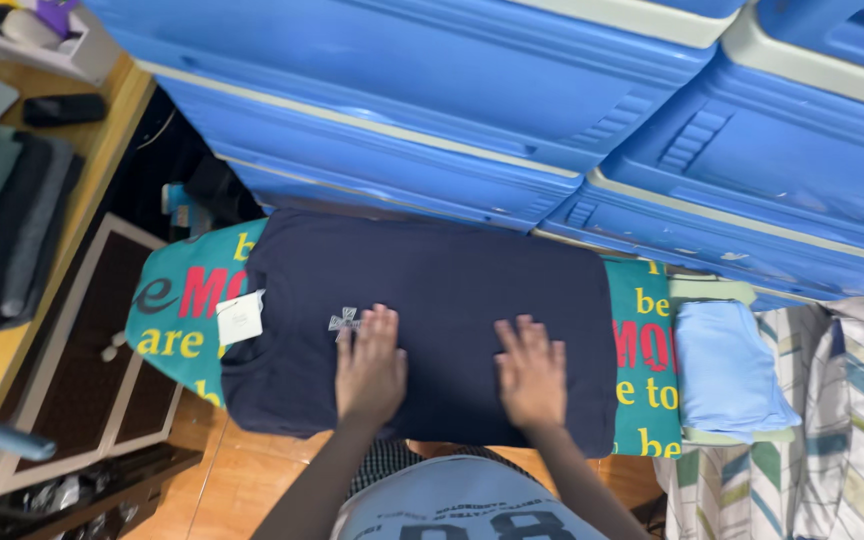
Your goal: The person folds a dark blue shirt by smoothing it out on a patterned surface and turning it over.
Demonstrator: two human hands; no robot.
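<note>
A folded navy garment [432,290] lies flat on a teal board cover [177,320] printed with coloured letters. A white tag [240,318] hangs at the garment's left edge, and a small silver emblem [344,322] sits near its middle. My left hand [370,366] presses palm down on the garment just right of the emblem, fingers spread. My right hand [531,374] also lies flat on the cloth, a hand's width to the right. Neither hand grips anything.
Blue plastic drawer units [512,90] stand right behind the board. A folded light blue cloth [727,370] rests at the board's right end, beside striped fabric [852,420]. A wooden shelf with folded dark clothes [7,215] is on the left, a brown mat [102,370] below.
</note>
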